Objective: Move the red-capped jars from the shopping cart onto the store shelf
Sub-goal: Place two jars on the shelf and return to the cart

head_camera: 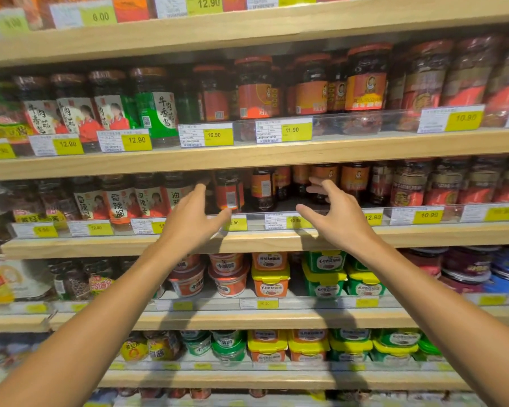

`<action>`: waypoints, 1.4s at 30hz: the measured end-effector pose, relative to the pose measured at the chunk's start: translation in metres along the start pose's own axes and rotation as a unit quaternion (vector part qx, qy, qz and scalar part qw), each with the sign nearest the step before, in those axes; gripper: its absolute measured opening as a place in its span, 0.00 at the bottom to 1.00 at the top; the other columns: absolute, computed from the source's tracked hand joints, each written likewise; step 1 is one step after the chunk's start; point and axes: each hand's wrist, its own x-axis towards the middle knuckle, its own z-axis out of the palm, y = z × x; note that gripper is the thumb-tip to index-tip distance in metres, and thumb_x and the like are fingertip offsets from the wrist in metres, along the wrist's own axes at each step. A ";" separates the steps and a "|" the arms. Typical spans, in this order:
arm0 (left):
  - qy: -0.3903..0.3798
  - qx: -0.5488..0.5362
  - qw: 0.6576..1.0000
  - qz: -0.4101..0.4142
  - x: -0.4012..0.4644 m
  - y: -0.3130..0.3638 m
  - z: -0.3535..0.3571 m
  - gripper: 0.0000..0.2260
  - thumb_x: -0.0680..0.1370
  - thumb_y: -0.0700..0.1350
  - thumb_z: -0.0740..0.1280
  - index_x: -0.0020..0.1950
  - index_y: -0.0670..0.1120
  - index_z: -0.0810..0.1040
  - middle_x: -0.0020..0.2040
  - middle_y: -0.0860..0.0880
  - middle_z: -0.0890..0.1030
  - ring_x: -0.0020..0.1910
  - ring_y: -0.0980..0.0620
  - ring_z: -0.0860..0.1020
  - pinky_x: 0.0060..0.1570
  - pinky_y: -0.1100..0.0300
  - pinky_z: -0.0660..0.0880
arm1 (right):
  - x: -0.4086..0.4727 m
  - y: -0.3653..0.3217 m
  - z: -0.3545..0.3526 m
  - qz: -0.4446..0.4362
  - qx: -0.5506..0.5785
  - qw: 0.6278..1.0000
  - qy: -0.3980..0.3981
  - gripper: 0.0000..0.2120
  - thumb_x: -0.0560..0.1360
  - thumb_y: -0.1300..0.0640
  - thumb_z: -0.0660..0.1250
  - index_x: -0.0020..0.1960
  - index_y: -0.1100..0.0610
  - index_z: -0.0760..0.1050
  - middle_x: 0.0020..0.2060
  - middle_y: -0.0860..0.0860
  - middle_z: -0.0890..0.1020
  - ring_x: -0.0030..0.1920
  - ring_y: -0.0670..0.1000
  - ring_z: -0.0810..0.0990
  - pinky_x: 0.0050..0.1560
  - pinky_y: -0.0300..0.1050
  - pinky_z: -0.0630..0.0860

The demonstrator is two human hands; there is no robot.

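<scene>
Red-capped glass jars with orange labels (pixel 230 191) stand on wooden store shelf (pixel 247 240), middle tier. Left hand (pixel 193 220) and right hand (pixel 337 214) reach toward them, fingers spread, holding nothing.

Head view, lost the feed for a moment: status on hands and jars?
Left hand open, empty. Right hand open, empty. Two orange-label jars upright on the shelf between them. Cart out of view, nothing blocking.

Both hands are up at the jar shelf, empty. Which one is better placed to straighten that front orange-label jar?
Left, probably. The left hand has fingertips right beside the orange-label jar; the right hand hangs open farther along.
</scene>
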 end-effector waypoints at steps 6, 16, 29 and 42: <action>0.103 -0.050 0.977 0.179 -0.032 -0.020 0.011 0.21 0.79 0.49 0.68 0.72 0.49 0.71 0.68 0.50 0.76 0.68 0.50 0.73 0.64 0.50 0.73 | -0.014 0.006 0.002 -0.029 -0.002 0.999 0.020 0.28 0.78 0.44 0.68 0.75 0.52 0.67 0.69 0.46 0.75 0.72 0.48 0.69 0.70 0.46 0.68; 0.033 -0.016 0.927 0.373 -0.048 0.000 0.025 0.20 0.79 0.51 0.66 0.69 0.47 0.75 0.67 0.50 0.77 0.68 0.50 0.73 0.67 0.51 0.71 | -0.068 -0.005 -0.023 -0.050 -0.151 0.987 0.024 0.27 0.79 0.43 0.65 0.75 0.52 0.67 0.71 0.47 0.72 0.75 0.49 0.63 0.73 0.50 0.66; -0.117 -0.057 0.846 0.517 -0.102 0.065 0.075 0.29 0.78 0.65 0.57 0.73 0.49 0.72 0.72 0.48 0.73 0.73 0.45 0.69 0.75 0.43 0.61 | -0.228 0.000 -0.068 0.081 -0.319 0.944 -0.024 0.32 0.80 0.35 0.59 0.77 0.51 0.64 0.76 0.47 0.67 0.78 0.51 0.61 0.77 0.53 0.61; -0.237 -0.079 0.780 0.574 -0.214 0.169 0.128 0.36 0.77 0.72 0.45 0.79 0.55 0.61 0.79 0.53 0.61 0.79 0.49 0.55 0.79 0.46 0.48 | -0.391 0.026 -0.133 0.279 -0.314 0.907 -0.015 0.32 0.80 0.30 0.52 0.79 0.45 0.61 0.79 0.45 0.60 0.80 0.48 0.52 0.79 0.48 0.46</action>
